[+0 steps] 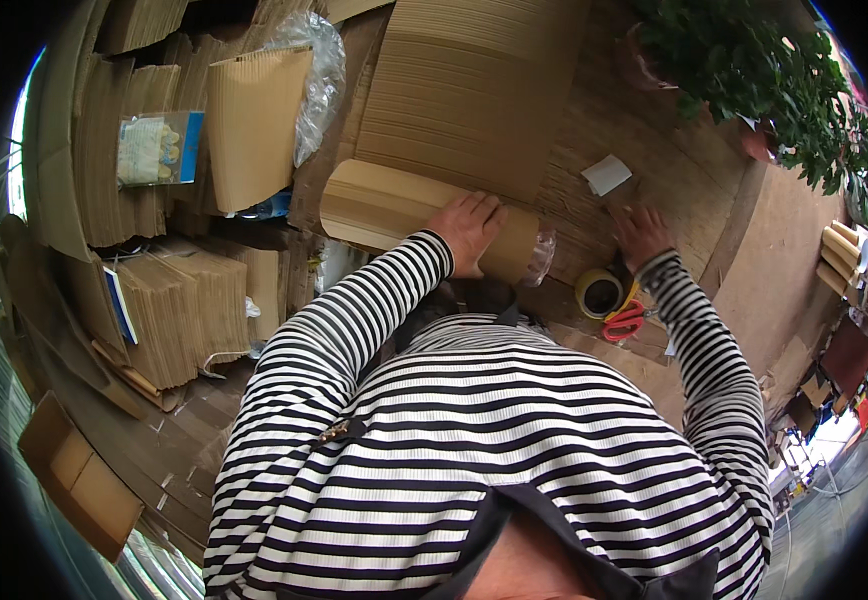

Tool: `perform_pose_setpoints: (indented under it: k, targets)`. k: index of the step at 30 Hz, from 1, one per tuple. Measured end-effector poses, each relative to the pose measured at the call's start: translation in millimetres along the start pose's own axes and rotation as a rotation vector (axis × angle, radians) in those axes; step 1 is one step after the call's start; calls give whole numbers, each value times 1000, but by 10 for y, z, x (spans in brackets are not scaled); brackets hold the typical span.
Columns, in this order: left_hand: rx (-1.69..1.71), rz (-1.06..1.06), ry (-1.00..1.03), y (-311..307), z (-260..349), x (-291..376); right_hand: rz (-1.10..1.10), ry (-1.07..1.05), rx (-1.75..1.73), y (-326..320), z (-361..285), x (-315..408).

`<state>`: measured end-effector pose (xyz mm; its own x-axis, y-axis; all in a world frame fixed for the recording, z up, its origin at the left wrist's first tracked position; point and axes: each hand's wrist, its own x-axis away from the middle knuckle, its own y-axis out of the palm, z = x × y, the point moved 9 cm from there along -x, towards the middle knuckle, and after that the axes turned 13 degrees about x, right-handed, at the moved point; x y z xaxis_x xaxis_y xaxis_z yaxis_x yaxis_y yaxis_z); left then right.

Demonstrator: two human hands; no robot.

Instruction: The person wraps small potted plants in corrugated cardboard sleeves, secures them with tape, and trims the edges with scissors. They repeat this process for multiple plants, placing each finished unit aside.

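Observation:
My left hand [470, 231] lies over a curled sheet of brown cardboard [385, 196], its fingers bent around the curve and holding it. Clear plastic [543, 258] sticks out of the right end of that cardboard roll; what else is inside is hidden. Slightly blurred, my right hand [642, 234] is low over the wooden tabletop [614, 139] with its fingers apart, and I see nothing held in it. Just beyond its fingertips is a small white paper piece [606, 175]. Nearer to me, a roll of tape [599, 293] sits beside red-handled scissors [624, 321].
A large flat corrugated sheet [464, 90] extends away beyond the roll. Stacked cardboard [179, 307] fills the left side, with clear plastic wrap [321, 90] and a packet [160, 150] among it. A leafy plant [749, 67] stands at upper right. An open carton [80, 476] is at lower left.

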<state>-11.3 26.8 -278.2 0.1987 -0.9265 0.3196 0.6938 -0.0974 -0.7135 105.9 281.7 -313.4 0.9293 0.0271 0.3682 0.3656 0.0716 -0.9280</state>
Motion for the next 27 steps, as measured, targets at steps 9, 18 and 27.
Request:
perform_pose_setpoints:
  k: [9,18,27]
  targets:
    - [11,-186,-75,271,-108,-62,-143,827,-810,905,-612,-1529]
    - [32,-135,-67,317,-196,-39,258,632,-1320,18,-546,-1855]
    - [40,-305,-79,272,-108,-154,-344,244,-202,674,44,-2194]
